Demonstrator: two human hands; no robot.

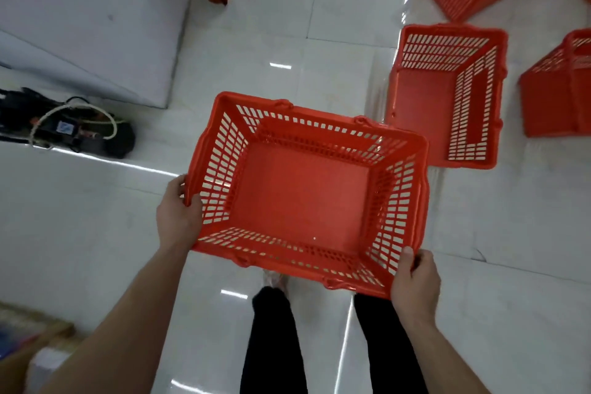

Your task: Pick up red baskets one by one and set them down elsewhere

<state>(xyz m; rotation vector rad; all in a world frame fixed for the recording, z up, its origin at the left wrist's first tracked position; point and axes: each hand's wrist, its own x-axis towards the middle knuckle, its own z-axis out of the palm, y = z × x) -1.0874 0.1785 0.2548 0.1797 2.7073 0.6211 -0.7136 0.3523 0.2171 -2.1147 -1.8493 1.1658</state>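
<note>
Red slotted plastic shopping basket [303,198] hangs empty above the glossy white tile floor [319,41], the left hand [177,214] curled on its nine-o'clock rim, the right hand [415,281] gripping the five-o'clock corner. Such edge-only grips could let it tip or slip. Another upright red basket [447,96] stands at two o'clock. No writing is readable.
</note>
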